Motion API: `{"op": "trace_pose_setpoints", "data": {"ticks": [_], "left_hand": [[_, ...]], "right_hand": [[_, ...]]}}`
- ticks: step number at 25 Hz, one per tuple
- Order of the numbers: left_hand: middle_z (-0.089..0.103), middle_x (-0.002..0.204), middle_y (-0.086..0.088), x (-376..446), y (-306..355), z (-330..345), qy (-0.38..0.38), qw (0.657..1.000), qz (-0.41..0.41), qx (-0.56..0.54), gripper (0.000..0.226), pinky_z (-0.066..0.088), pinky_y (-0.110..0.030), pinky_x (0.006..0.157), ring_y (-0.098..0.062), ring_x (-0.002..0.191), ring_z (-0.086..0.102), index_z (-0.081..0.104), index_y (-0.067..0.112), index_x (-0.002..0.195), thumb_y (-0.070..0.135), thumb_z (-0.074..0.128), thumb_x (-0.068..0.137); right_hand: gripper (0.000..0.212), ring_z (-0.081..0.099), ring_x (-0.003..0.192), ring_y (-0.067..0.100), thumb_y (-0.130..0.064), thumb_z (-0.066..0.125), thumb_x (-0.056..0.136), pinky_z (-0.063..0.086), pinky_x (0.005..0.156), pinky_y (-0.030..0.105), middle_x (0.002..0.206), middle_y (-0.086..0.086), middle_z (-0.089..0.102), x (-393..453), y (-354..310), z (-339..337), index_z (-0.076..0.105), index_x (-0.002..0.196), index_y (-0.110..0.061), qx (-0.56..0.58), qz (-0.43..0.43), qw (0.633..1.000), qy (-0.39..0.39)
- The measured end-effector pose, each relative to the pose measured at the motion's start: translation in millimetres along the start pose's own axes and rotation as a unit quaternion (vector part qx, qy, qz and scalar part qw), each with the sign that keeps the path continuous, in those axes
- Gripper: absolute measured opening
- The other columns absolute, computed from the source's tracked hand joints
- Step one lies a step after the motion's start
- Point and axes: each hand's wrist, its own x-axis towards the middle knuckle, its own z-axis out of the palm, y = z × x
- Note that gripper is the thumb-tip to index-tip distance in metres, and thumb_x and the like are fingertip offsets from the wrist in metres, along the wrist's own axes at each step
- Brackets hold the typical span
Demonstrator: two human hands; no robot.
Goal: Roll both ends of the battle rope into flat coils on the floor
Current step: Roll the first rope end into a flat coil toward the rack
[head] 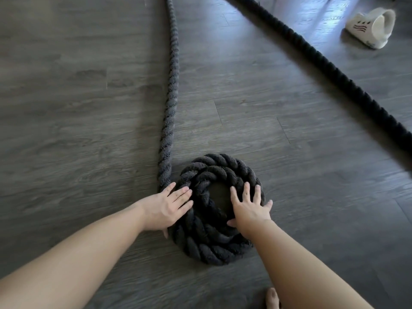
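Toe (272, 297) nearest; hands flat on coil (214, 241); slipper (371, 27) far right.

Two forearms enter from the near edge, both bare to the frame's limit; no sleeves show. Left hand (166, 208) bare: no glove, ring, watch or band at the wrist. Right hand (250, 208) likewise bare, wrist unadorned. Fingers (246, 190) short, nails trimmed close and unpainted. A bare toe (272, 297) shows at the near edge, right of centre; no sock or shoe on it.
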Motion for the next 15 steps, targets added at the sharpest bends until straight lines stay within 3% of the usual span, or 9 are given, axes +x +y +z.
{"op": "trace_pose_setpoints", "data": {"ticks": [2, 3, 5, 7, 9, 12, 15], "left_hand": [[0.034, 0.148, -0.039, 7, 11, -1, -0.027, 0.995, -0.065, -0.071, 0.067, 0.039, -0.064, 0.103, -0.050, 0.139, 0.034, 0.031, -0.008, 0.148, 0.033, 0.020, 0.096], [0.039, 0.145, -0.039, 14, 17, -3, 0.013, 0.993, -0.089, -0.072, 0.061, 0.043, -0.062, 0.100, -0.050, 0.137, 0.039, 0.035, -0.009, 0.146, 0.027, 0.024, 0.098], [0.020, 0.153, -0.042, 27, 23, -11, 0.055, 0.978, -0.151, -0.130, 0.062, 0.034, -0.064, 0.107, -0.052, 0.144, 0.019, 0.016, -0.011, 0.152, 0.027, 0.030, 0.105], [0.005, 0.155, -0.042, 42, 27, -33, -0.026, 0.958, -0.216, -0.187, 0.087, 0.025, -0.064, 0.110, -0.052, 0.147, 0.007, 0.003, -0.010, 0.152, 0.048, 0.043, 0.102], [0.007, 0.154, -0.043, 60, 30, -48, -0.039, 0.942, -0.255, -0.212, 0.106, 0.025, -0.064, 0.110, -0.054, 0.146, 0.009, 0.004, -0.012, 0.151, 0.062, 0.052, 0.092], [0.009, 0.153, -0.044, 75, 31, -56, -0.044, 0.919, -0.306, -0.244, 0.111, 0.023, -0.063, 0.112, -0.055, 0.145, 0.011, 0.005, -0.013, 0.151, 0.065, 0.055, 0.089], [0.009, 0.152, -0.047, 86, 28, -62, -0.061, 0.920, -0.313, -0.225, 0.111, 0.020, -0.065, 0.112, -0.058, 0.143, 0.012, 0.005, -0.015, 0.150, 0.063, 0.055, 0.090]], "right_hand": [[0.085, -0.016, 0.147, 0.039, -0.036, 0.051, 0.100, 0.016, 0.113, 0.065, 0.160, 0.017, -0.022, 1, -3, 4, -0.011, 0.156, -0.022, 0.103, 0.057, 0.992, 0.050], [0.081, -0.014, 0.148, 0.039, -0.034, 0.047, 0.101, 0.019, 0.114, 0.061, 0.160, 0.018, -0.022, 0, -10, 7, -0.010, 0.157, -0.018, 0.169, 0.100, 0.978, 0.065], [0.081, -0.011, 0.147, 0.042, -0.043, 0.043, 0.101, 0.021, 0.115, 0.057, 0.159, 0.019, -0.024, 0, -27, 8, -0.009, 0.156, -0.014, 0.292, 0.185, 0.936, 0.061], [0.091, -0.012, 0.146, 0.045, -0.051, 0.047, 0.098, 0.019, 0.114, 0.058, 0.157, 0.018, -0.028, 7, -47, -4, -0.014, 0.155, -0.015, 0.386, 0.234, 0.891, 0.040], [0.100, -0.012, 0.145, 0.048, -0.053, 0.052, 0.095, 0.016, 0.113, 0.061, 0.157, 0.019, -0.029, 16, -60, -22, -0.020, 0.153, -0.017, 0.435, 0.254, 0.863, 0.039], [0.112, -0.012, 0.144, 0.051, -0.059, 0.059, 0.089, 0.012, 0.112, 0.065, 0.156, 0.020, -0.031, 37, -58, -41, -0.023, 0.152, -0.017, 0.427, 0.266, 0.863, 0.046], [0.124, -0.011, 0.140, 0.058, -0.074, 0.058, 0.079, 0.008, 0.111, 0.066, 0.154, 0.023, -0.032, 58, -42, -53, -0.020, 0.153, -0.014, 0.414, 0.293, 0.862, 0.018]]}}
